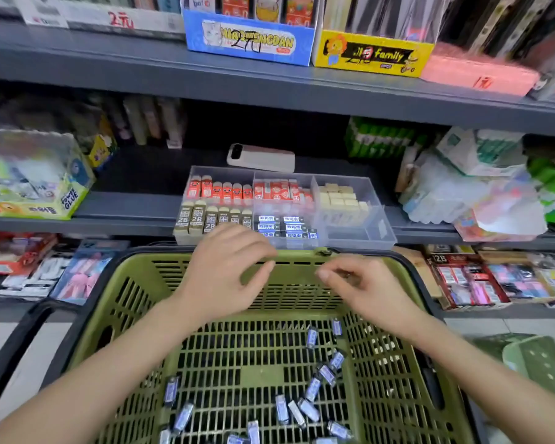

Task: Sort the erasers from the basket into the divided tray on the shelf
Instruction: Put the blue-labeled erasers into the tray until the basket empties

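Basket [135, 293]: one, green plastic lattice with slotted walls and floor, black handles.
Erasers [313, 388]: small rectangular blocks in glossy blue-and-white sleeves. About fifteen lie loose on the basket floor, mostly to the right and near side. Their print is too blurred to read.
Divided tray [366, 232]: clear hard plastic, on the grey shelf [125, 206] just beyond the basket's far rim. Five compartments are filled: six orange sleeves, orange-white sleeves, bare cream blocks, six olive sleeves marked "2B", blue-white sleeves.
Left hand [225, 270]: over the far rim, fingers apart and loosely curled, holding nothing.
Right hand [366, 286]: beside it, fingers loosely curled, nothing visible in them.
Other writing: "family" on the yellow box [372, 54]; "POWER GLUE" on the glue box [68, 198].
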